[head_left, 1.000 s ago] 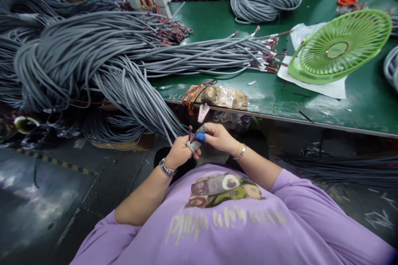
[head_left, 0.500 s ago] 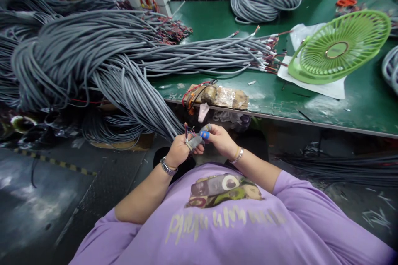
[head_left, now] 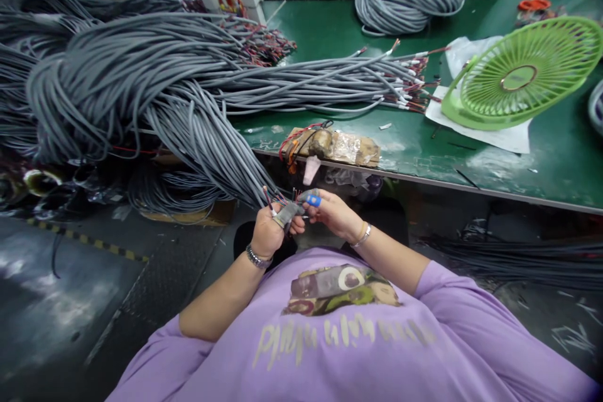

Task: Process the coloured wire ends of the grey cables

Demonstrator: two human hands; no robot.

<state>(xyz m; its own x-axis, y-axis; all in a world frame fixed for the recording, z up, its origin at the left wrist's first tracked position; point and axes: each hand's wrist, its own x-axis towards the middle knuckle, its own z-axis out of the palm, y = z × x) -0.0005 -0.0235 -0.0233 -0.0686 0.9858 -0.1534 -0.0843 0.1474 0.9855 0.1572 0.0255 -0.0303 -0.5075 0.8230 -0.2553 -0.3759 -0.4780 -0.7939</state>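
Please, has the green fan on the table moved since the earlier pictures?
No. The green fan keeps its place against the white paper under its base; both only appear shifted slightly together in the view.

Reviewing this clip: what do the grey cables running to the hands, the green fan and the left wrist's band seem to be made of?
Grey cables: probably plastic or rubber jackets, satin-smooth, judging by soft highlights along their curves.
Green fan: likely moulded plastic, given its even colour and thin ribs.
Wristband: apparently metal, with bright glints on its links; the exact metal cannot be told.
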